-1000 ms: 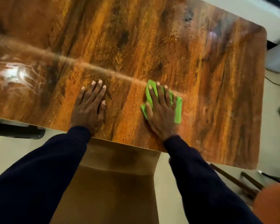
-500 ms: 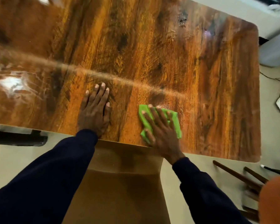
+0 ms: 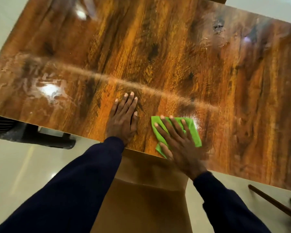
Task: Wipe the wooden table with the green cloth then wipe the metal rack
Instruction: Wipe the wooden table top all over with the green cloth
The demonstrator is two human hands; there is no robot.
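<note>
The right hand [image 3: 180,145] has drawn the cloth [image 3: 194,132] back to the table's [image 3: 175,56] near edge. Its fingers are spread flat, pressing the cloth beneath them. The left hand [image 3: 123,121] rests flat just left, holding nothing.

Glossy brown wood-grain tabletop [image 3: 175,47]: rectangular, with pale glare patches.
Left grip [image 3: 123,121]: bare, fingers straight and close together, lay flat on the tabletop by its near edge.
Right grip [image 3: 180,145]: bare, fingers spread and straight, pressed flat on a small bright green cloth [image 3: 192,132] just beside the left grip. The cloth reached the near edge.
Dark navy sleeves [image 3: 74,182]: one on each arm.
Below: plain brown panel [image 3: 149,199], pale shiny floor [image 3: 23,165], black frame [image 3: 40,137] at left, dark wooden rods [image 3: 274,204] at lower right.
</note>
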